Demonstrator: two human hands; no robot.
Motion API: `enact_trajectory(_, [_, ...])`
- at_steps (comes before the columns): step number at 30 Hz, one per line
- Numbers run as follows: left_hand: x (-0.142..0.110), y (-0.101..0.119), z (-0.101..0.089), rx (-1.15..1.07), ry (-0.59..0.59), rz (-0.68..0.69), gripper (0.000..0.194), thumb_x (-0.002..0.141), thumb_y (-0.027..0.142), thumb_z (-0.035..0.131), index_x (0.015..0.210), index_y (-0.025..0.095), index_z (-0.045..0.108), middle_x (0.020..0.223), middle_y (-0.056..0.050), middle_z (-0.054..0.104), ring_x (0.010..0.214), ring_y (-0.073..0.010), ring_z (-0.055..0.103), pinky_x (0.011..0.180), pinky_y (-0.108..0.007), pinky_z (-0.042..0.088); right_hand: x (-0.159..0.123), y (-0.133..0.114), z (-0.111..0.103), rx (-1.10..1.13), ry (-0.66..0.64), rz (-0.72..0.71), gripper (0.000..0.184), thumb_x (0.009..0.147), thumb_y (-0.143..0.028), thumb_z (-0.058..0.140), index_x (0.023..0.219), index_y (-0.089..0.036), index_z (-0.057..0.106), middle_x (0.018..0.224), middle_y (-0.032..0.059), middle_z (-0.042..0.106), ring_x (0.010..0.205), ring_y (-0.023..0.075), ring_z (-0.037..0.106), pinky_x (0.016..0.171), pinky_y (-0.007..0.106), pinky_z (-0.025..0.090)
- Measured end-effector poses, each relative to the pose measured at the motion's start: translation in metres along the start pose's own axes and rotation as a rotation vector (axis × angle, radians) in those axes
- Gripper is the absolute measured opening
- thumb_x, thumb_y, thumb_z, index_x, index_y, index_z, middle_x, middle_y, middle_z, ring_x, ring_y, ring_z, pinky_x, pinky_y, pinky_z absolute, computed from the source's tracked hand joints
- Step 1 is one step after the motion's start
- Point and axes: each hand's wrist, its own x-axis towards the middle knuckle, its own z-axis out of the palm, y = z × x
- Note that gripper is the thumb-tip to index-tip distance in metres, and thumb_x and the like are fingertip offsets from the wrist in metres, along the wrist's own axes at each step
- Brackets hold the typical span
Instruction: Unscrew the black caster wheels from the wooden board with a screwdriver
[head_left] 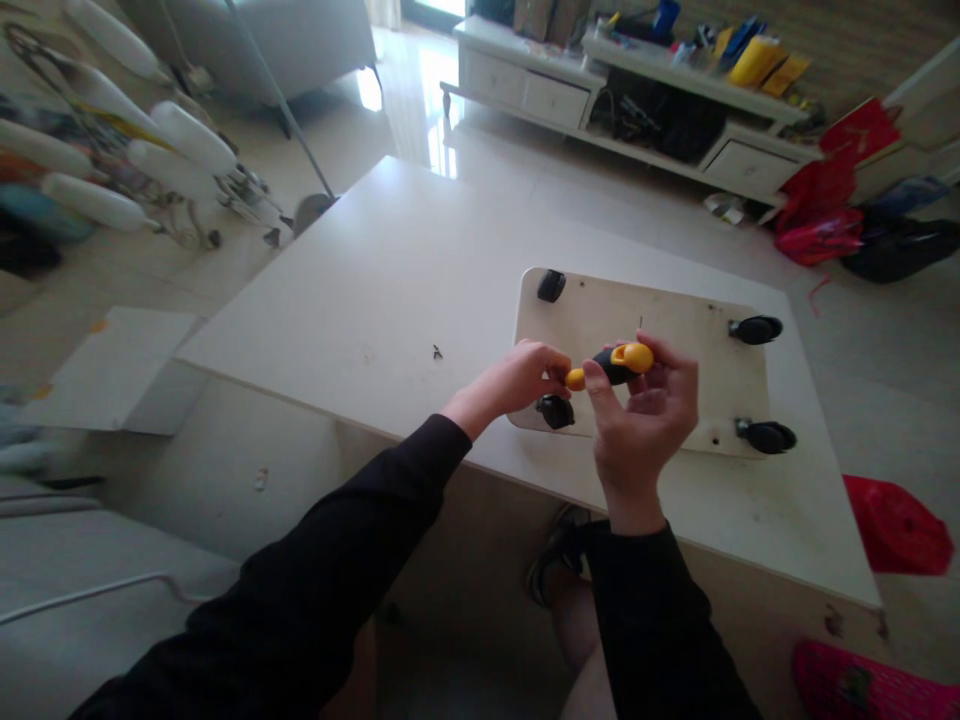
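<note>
A yellow-and-black screwdriver [616,366] is held up above a pale board with rounded corners. My right hand [646,425] is closed on its thick handle, the thumb lying along the near side. At the yellow left end of the tool, my left hand [536,372] pinches with bent fingers; its fingertips are partly hidden. Under the hands the board [637,300] lies flat on a white table, with black casters [757,330] at its corners. One caster [556,411] sits just below my left fingers. Small holes show in the board's surface.
Small dark screws [437,352] lie on the white table [337,300], left of the board. A low white cabinet [525,85] loaded with items stands beyond. Red bags [821,215] are on the floor at right, and a white box [112,365] is at left.
</note>
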Motion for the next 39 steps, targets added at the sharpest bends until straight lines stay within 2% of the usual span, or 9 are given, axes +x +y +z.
enact_trajectory(3, [-0.001,-0.001,-0.002,-0.007,-0.013,0.015,0.003,0.086,0.014,0.077,0.087,0.015,0.079,0.086,-0.005,0.078,0.078,-0.0163,0.067,0.076,-0.030,0.050,0.000,0.002,0.002,-0.013,0.021,-0.004,0.050,0.079,-0.031,0.090,0.125,-0.028,0.069,0.114,0.0030,0.070,0.102,0.0197,0.072,0.089,0.040,0.065])
enact_trajectory(6, [-0.002,-0.003,-0.006,-0.047,-0.079,0.034,0.013,0.089,0.012,0.072,0.095,0.016,0.082,0.091,-0.006,0.081,0.082,-0.0162,0.069,0.079,-0.030,0.051,0.000,0.001,0.002,-0.013,0.047,-0.011,0.049,0.078,-0.030,0.090,0.123,-0.028,0.070,0.111,0.0014,0.068,0.100,0.0186,0.073,0.087,0.039,0.066])
enact_trajectory(11, [-0.001,-0.003,-0.009,-0.025,-0.133,0.036,0.016,0.089,0.008,0.067,0.081,0.016,0.079,0.075,-0.002,0.074,0.070,-0.0125,0.059,0.074,-0.029,0.046,0.000,-0.008,0.000,0.007,0.045,-0.044,0.050,0.078,-0.024,0.088,0.123,-0.027,0.067,0.111,-0.0005,0.066,0.097,0.0175,0.077,0.089,0.040,0.067])
enact_trajectory(16, [0.001,-0.001,-0.008,-0.006,-0.145,0.061,0.018,0.088,0.006,0.066,0.073,0.016,0.071,0.070,0.001,0.067,0.066,-0.0111,0.051,0.069,-0.029,0.040,0.000,-0.011,-0.003,0.024,0.049,-0.049,0.050,0.076,-0.022,0.090,0.120,-0.026,0.068,0.106,0.0005,0.072,0.094,0.0182,0.077,0.086,0.039,0.066])
enact_trajectory(22, [0.003,0.002,-0.004,-0.021,-0.144,0.087,0.013,0.087,0.006,0.069,0.081,0.016,0.073,0.079,-0.001,0.073,0.073,-0.0128,0.060,0.072,-0.028,0.042,-0.001,-0.015,-0.002,0.025,0.039,-0.055,0.048,0.075,-0.022,0.091,0.117,-0.023,0.068,0.107,0.0027,0.077,0.097,0.0207,0.079,0.092,0.044,0.066])
enact_trajectory(29, [0.011,-0.001,0.002,0.124,-0.148,0.102,0.007,0.086,0.011,0.079,0.080,0.015,0.077,0.081,-0.002,0.070,0.073,-0.0125,0.056,0.070,-0.027,0.040,-0.001,-0.019,-0.002,0.007,0.057,-0.028,0.046,0.077,-0.023,0.090,0.116,-0.022,0.066,0.106,0.0011,0.075,0.096,0.0188,0.079,0.094,0.044,0.066])
enact_trajectory(34, [0.010,-0.002,-0.002,0.040,-0.152,0.099,0.004,0.084,0.013,0.082,0.081,0.014,0.079,0.082,-0.003,0.072,0.072,-0.0120,0.059,0.070,-0.027,0.042,0.001,-0.014,-0.004,-0.021,0.076,-0.044,0.048,0.075,-0.022,0.092,0.116,-0.022,0.065,0.108,-0.0010,0.069,0.093,0.0193,0.081,0.084,0.038,0.067])
enact_trajectory(36, [0.009,0.000,-0.005,-0.029,-0.186,0.079,0.001,0.084,0.013,0.081,0.085,0.014,0.080,0.081,-0.002,0.074,0.074,-0.0122,0.061,0.071,-0.026,0.043,0.001,-0.013,-0.004,-0.012,0.079,-0.045,0.049,0.075,-0.023,0.092,0.116,-0.022,0.065,0.106,-0.0026,0.067,0.091,0.0191,0.082,0.083,0.037,0.067])
enact_trajectory(39, [0.009,0.004,-0.009,-0.097,-0.218,0.034,0.006,0.086,0.010,0.077,0.085,0.013,0.082,0.074,-0.001,0.074,0.072,-0.0114,0.061,0.072,-0.026,0.044,0.000,-0.013,-0.004,-0.008,0.071,-0.057,0.050,0.075,-0.024,0.093,0.116,-0.022,0.064,0.102,-0.0045,0.066,0.091,0.0190,0.082,0.084,0.036,0.067])
